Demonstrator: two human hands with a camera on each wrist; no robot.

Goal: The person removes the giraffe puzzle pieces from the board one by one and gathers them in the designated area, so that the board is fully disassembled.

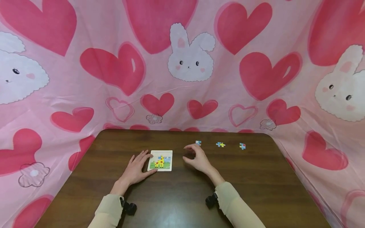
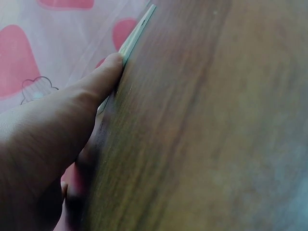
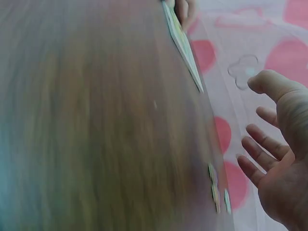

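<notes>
Hazard: the framed giraffe jigsaw (image 1: 161, 161), right of the left hand (image 1: 135, 168), could skid if that hand's extended, touching fingers press unevenly. The right hand (image 1: 200, 161), empty and loosely curved, could nudge the nearest piece. Count: one jigsaw; three loose pieces (image 1: 220, 144) beyond the right hand.

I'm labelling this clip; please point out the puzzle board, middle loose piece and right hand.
Puzzle board (image 1: 164, 170), head view: near rim.
Middle loose piece (image 1: 220, 144), head view: centre.
Right hand (image 1: 200, 159), head view: its back.
</notes>
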